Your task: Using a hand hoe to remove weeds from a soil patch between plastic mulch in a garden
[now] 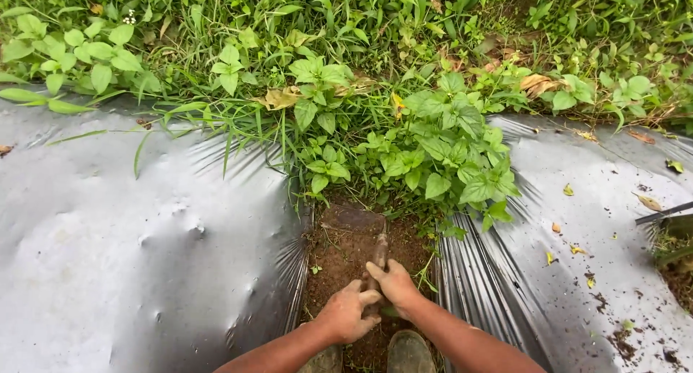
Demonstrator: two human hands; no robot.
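Both hands low in the middle of the view, closed together around a brown, soil-caked wooden tool handle [378,254]. Left hand [348,312] wrapped round the lower end, fingers curled shut, knuckles up. Right hand [396,285] just above and partly over it, fingers folded round the same shaft, touching the left. Handle running up and away from the hands to a flat, dull rectangular metal blade [352,218] (a hoe head, by the look of it), lying on the narrow strip of bare brown soil [339,261] right at the foot of the weeds. Strip bounded on each side by wide sheets of grey-black plastic mulch film [123,250], wrinkled at the edges, the right sheet [570,272] flecked with dirt crumbs and small yellow leaves. Dense clump of broad-leaved green weeds [426,153] and grass directly beyond the blade, spilling over both sheets. Two muddy boot toes [408,351] at the bottom edge, under the forearms.
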